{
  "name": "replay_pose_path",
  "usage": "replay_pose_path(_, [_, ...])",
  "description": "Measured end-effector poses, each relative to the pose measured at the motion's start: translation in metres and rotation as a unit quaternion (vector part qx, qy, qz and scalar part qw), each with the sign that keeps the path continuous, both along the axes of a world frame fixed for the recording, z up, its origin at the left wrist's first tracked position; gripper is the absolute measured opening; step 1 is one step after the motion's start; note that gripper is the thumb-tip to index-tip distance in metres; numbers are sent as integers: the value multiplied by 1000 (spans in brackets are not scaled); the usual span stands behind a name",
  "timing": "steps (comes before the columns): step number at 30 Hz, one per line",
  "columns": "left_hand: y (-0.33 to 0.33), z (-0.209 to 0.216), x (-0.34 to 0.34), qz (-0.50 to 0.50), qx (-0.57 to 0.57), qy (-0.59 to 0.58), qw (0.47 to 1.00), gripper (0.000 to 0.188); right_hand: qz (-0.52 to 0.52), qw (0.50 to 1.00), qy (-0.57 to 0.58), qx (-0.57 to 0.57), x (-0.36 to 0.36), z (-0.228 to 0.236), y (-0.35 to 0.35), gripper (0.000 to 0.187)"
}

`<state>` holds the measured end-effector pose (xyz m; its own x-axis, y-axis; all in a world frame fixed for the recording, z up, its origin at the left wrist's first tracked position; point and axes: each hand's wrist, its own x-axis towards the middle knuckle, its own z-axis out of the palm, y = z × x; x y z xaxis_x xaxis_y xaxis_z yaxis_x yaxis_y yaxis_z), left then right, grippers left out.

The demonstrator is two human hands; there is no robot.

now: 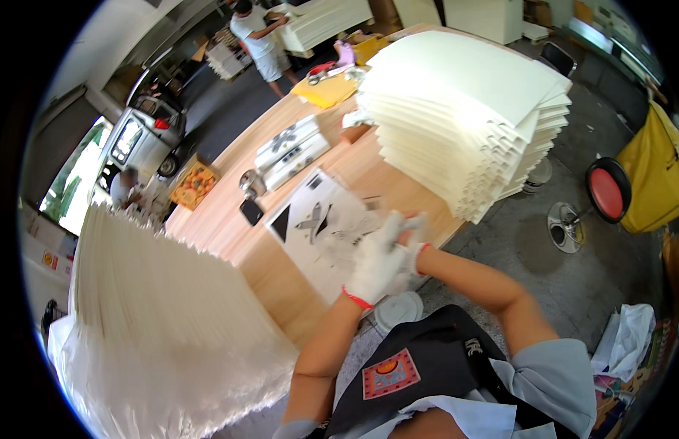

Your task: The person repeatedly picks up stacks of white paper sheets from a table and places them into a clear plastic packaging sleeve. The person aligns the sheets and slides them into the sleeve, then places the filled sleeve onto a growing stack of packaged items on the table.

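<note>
The blurred fingers of the gloved left hand lie bunched close against the gloved right hand; how widely either set is spread, or what they grip, cannot be told. Both hands are over the right-hand part of the printed sheet, which lies on the wooden table. Left of the sheet is a black phone; beyond it, patterned white packages; farther right, a tall cream stack; nearer left, a white stack.
</note>
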<state>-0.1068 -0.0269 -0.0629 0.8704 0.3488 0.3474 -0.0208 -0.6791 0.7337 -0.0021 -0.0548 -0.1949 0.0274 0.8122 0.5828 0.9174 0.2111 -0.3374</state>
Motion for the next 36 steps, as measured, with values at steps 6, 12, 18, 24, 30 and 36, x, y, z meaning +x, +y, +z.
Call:
replay_pose_path(6, [34,-16,18,69,-62,-26,995,17,-221,943,-230,94,72,208,-155,22])
replay_pose_path(12, [43,11,76,-59,-269,-32,961,26,-287,901,-320,-52,171,251,-186,29])
replay_pose_path(18, [20,75,111,-126,-371,12,920,36,-189,865,-460,74,157,280,-163,18])
replay_pose_path(24, [44,98,107,-23,-459,91,883,29,-188,928,-319,33,49,282,-163,35])
replay_pose_path(30, [97,128,25,-106,-243,121,957,27,-147,949,272,-55,85,220,-165,56])
replay_pose_path(36, [5,77,7,-67,105,126,984,57,-155,950,271,14,20,167,-110,45])
